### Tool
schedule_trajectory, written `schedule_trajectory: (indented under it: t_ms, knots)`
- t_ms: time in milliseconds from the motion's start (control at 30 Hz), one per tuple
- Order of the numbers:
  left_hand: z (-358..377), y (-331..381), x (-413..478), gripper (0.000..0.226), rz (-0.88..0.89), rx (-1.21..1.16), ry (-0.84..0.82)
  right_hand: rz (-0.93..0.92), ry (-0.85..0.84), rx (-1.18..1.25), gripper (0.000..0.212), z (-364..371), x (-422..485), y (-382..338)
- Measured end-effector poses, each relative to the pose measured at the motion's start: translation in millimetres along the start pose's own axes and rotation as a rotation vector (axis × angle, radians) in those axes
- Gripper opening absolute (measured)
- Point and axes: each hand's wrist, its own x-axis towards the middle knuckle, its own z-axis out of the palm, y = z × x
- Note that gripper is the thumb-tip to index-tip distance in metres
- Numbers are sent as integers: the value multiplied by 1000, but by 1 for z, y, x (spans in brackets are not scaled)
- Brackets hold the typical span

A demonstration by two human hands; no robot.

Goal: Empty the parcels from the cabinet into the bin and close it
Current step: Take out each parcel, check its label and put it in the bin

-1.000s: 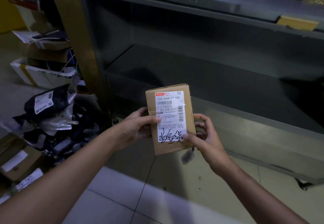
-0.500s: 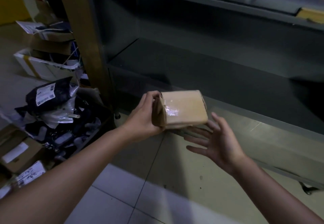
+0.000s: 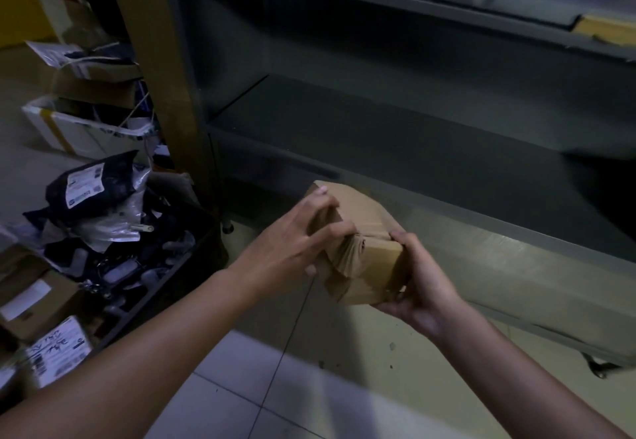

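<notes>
Brown cardboard parcel (image 3: pixel 364 259) wrapped in shiny tape is up in the air, just in front of the open grey metal cabinet (image 3: pixel 447 170), with two hands on it. The left hand (image 3: pixel 296 242) curls its fingers over the far end and the right hand (image 3: pixel 420 287) holds the near corner from under, so each grip is pinching the box. Down on the left, a dark bin (image 3: pixel 172 277) on the tiled floor (image 3: pixel 241 387) is full of black bags (image 3: pixel 89 187) and small boxes (image 3: pixel 38 301).
</notes>
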Motion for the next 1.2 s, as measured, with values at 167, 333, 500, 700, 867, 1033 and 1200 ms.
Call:
schedule_trajectory:
  t_ms: [167, 333, 500, 700, 867, 1033, 1200]
  knots:
    - [-9, -14, -1, 127, -412, -217, 11, 1, -52, 58, 40, -2, -3, -2]
    - [-25, -18, 5, 142, -649, -912, -98, 48, -108, 35, 40, -3, -2, 1]
    - [-37, -21, 7, 129, -627, -1122, -170, 161, -198, -14, 60, -6, 0, 2]
    - [-42, -15, 7, 91, -486, -1119, -316, 259, -282, -170, 62, -21, -2, 8]
    - [-37, -20, 3, 80, -653, -1059, -276, 161, -240, -381, 66, -22, -6, 6]
    - [-43, -23, 0, 60, -770, -1015, -290, -97, -147, -304, 67, -21, 0, -7]
    - [-42, -20, -8, 58, -785, -951, -418, -292, -357, -557, 86, -26, -7, -16]
